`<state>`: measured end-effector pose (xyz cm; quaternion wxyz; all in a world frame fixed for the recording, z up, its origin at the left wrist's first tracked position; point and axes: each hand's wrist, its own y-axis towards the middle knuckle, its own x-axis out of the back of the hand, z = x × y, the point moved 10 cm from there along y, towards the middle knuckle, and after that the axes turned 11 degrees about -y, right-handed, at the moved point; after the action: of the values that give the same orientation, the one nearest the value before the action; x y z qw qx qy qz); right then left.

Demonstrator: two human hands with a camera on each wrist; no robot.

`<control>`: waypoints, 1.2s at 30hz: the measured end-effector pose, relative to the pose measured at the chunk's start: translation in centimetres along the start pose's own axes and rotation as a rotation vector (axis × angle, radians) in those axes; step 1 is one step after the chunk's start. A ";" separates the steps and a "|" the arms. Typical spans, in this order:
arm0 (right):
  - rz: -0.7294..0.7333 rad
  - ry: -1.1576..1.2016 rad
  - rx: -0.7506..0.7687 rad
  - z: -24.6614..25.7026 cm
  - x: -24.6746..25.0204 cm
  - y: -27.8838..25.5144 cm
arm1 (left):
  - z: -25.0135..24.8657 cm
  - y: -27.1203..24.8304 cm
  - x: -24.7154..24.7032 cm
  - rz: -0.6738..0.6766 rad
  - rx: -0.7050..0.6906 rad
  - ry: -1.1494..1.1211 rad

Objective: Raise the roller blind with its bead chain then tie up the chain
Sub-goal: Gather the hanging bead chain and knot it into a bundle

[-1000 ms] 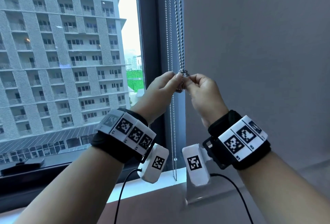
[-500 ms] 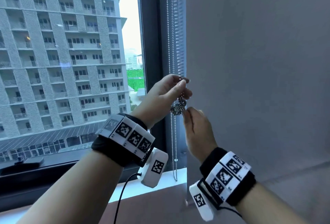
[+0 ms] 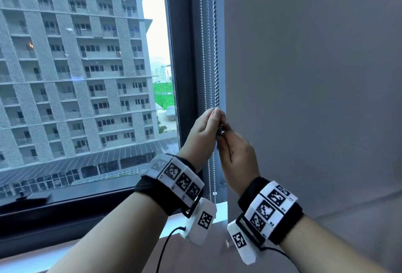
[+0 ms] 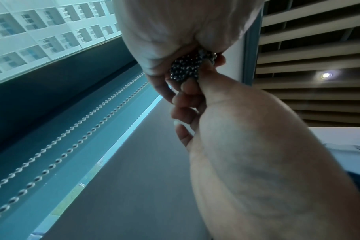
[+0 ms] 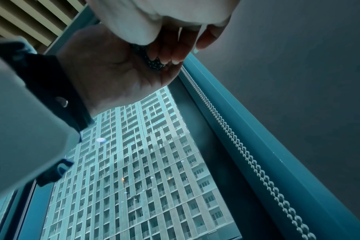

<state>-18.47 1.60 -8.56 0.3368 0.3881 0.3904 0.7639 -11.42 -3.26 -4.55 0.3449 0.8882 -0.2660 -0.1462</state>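
Note:
A metal bead chain [image 3: 215,55] hangs down the window frame beside the grey wall. Part of it is bunched into a tight knot of beads [image 3: 220,131] [image 4: 185,68] [image 5: 154,62]. My left hand [image 3: 214,118] pinches the chain just above the knot. From below, my right hand [image 3: 226,140] pinches the knot with its thumb and fingertips [image 4: 187,87]. More chain [image 3: 210,175] hangs on below the hands to the sill. The roller blind itself is out of view.
The dark window frame [image 3: 182,77] stands left of the chain, and the grey wall [image 3: 304,77] is close on the right. A white sill [image 3: 220,207] runs below. Cables trail from both wrist units. Slatted ceiling [image 4: 308,48] shows overhead.
My right hand dropped from level with the left hand to beneath it. The knot dangled from the left fingers half a second ago; now both hands pinch it.

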 end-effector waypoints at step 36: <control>0.124 0.487 -0.249 -0.6 0.3 6.2 | 0.1 -0.1 0.9 -0.077 -0.037 0.050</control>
<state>-20.48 -1.26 -3.39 0.2308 0.1717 0.3385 0.8959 -10.71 -3.76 -4.80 0.3622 0.8945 -0.2202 -0.1420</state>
